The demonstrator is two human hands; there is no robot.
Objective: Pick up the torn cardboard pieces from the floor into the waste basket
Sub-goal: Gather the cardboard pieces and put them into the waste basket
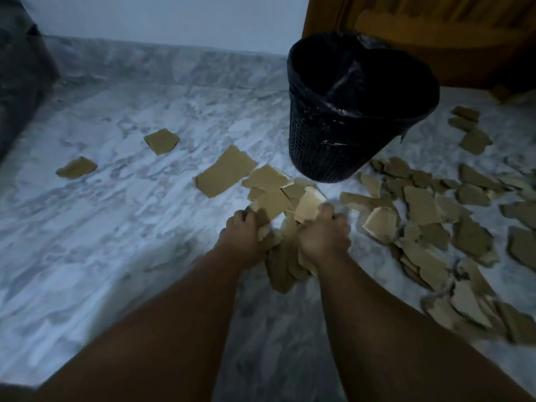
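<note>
Both hands squeeze one bundle of torn brown cardboard pieces [285, 250] between them, just above the floor. My left hand [245, 236] grips the bundle's left side and my right hand [324, 233] grips its right side. A black mesh waste basket [345, 134] lined with a black bag stands a little beyond the hands, its mouth open. A larger cardboard piece [224, 171] lies left of the basket. Two small pieces [161, 140] [77, 167] lie farther left. Several more scattered pieces [429, 221] cover the floor on the right.
The floor [130, 227] is pale grey marble. A white wall runs along the back. A brown wooden door [435, 33] rises behind the basket. A dark object [20, 91] stands at the far left edge.
</note>
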